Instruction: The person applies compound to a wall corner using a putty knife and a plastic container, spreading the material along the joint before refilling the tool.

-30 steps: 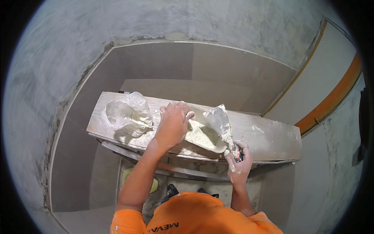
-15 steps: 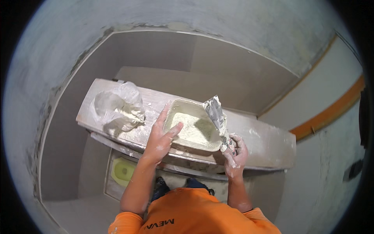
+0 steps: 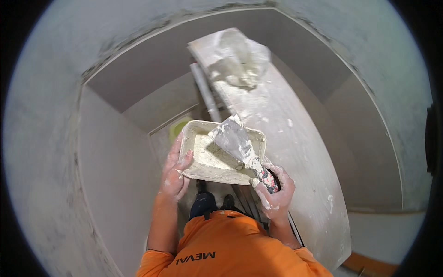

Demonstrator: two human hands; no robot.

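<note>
In front of my body, off the bench, is a whitish rectangular tray (image 3: 217,175) crusted with pale plaster, with more loose plaster inside. My left hand (image 3: 174,174) grips its left end, thumb over the rim and fingers along the outside. At the near right corner, my right hand (image 3: 278,194) is closed around the dark, red-patterned handle of a putty knife (image 3: 233,139). The wide metal blade, smeared with plaster, slants up and left over the tray. Whether the right fingers also support the tray is hidden. White residue coats both hands.
A long plaster-spotted bench (image 3: 307,161) runs from the top centre to the lower right. At its far end sits a translucent plastic bag (image 3: 242,60) with pale powder. A yellow-green object (image 3: 176,129) shows behind the tray. Grey walls (image 3: 127,171) enclose the space.
My view has turned left, so the bench now runs lengthwise at my right. The tray has come off the bench, between my hands. The putty knife's blade has swung over the tray.
</note>
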